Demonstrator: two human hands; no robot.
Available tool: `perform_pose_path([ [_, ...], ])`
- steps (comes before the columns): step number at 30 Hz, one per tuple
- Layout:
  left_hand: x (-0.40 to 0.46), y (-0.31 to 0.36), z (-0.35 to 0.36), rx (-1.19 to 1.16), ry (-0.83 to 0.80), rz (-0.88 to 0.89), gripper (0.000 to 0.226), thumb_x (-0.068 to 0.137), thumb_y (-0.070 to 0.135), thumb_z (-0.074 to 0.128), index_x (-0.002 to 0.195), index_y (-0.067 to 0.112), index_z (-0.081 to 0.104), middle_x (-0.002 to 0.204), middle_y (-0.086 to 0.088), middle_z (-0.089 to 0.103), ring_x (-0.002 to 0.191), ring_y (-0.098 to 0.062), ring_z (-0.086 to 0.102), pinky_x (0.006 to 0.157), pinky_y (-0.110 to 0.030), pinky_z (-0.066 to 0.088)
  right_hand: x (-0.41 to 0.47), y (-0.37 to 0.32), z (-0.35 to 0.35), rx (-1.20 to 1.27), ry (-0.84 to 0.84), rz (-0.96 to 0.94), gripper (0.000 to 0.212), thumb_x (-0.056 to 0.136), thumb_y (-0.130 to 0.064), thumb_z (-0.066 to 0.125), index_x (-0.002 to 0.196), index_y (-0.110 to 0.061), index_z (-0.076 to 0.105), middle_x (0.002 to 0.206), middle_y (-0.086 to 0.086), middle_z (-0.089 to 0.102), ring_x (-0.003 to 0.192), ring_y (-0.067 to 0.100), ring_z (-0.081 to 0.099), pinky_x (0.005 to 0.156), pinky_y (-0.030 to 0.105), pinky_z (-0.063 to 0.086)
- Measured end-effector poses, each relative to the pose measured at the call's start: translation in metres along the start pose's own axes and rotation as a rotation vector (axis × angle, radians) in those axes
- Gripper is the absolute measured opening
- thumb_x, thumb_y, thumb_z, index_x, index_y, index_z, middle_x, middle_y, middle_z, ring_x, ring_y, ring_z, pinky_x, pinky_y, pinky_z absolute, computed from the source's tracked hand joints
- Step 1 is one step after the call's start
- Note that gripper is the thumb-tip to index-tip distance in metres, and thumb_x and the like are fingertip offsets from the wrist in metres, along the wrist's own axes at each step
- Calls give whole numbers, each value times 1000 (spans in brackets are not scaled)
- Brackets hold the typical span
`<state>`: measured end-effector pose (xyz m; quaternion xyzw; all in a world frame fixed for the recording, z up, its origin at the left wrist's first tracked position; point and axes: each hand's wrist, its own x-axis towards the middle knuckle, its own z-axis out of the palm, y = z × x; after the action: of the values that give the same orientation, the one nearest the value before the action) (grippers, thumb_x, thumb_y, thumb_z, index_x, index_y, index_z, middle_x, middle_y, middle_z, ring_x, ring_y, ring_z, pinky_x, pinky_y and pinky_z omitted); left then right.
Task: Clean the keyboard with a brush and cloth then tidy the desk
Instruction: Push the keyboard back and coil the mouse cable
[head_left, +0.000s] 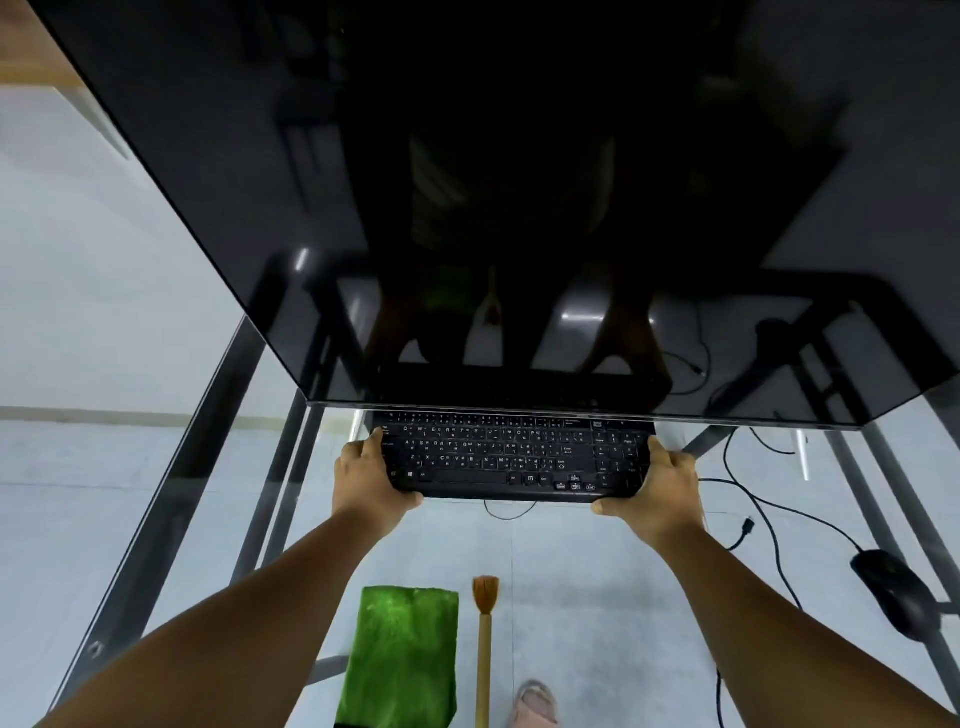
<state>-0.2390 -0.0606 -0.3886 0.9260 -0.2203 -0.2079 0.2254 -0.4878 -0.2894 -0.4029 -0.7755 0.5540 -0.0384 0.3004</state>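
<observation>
Hands, left (370, 480) and right (655, 486), grip keyboard (511, 457) ends; monitor (467, 208) overhangs; cloth (402, 654), brush (484, 644), mouse (893, 590) nearby.

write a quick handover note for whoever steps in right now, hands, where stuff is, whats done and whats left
Left hand grips the keyboard's left end; right hand grips its right end.
Keyboard sits on the glass desk, its far edge under the monitor.
Green cloth and brush lie side by side at the near edge, neither in hand.
Mouse lies to the right, cable trailing.
Done: cannot tell whether brushing or wiping has happened.
Left: confirm the cleaning, then tidy cloth, brush and cables.
</observation>
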Motion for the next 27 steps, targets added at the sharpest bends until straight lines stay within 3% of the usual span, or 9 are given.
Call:
perform_pose_path([
  [11, 7, -3, 6, 61, -21, -6, 98, 70, 31, 80, 149, 15, 24, 141, -11, 33, 130, -30, 32, 109, -38, 33, -1, -5, -1, -42, -12, 9, 114, 48, -46, 90, 143, -24, 31, 133, 6, 38, 127, 28, 41, 103, 50, 44],
  [17, -7, 1, 8, 165, 45, 58, 84, 76, 38, 71, 147, 16, 30, 148, -7, 28, 132, -29, 32, 105, -43, 39, -11, -8, -5, -81, 3, -4, 117, 49, -56, 84, 146, -27, 27, 140, 3, 38, 131, 26, 37, 103, 49, 43],
  [22, -28, 16, 22, 266, 36, 248, 75, 91, 48, 50, 153, 22, 18, 161, 0, 10, 148, -22, 11, 118, -39, 19, -22, -6, -6, -11, 130, -103, 95, 69, -54, 75, 146, -21, 32, 144, 1, 39, 133, 23, 37, 106, 47, 41],
  [27, -50, 50, 53, 332, -42, 392, 71, 97, 53, 33, 155, 21, 7, 162, 4, -3, 149, -15, -4, 120, -37, 3, -28, 15, -20, 31, 170, -143, 82, 84, -45, 68, 151, -18, 27, 157, -3, 27, 145, 18, 23, 116, 40, 29],
])
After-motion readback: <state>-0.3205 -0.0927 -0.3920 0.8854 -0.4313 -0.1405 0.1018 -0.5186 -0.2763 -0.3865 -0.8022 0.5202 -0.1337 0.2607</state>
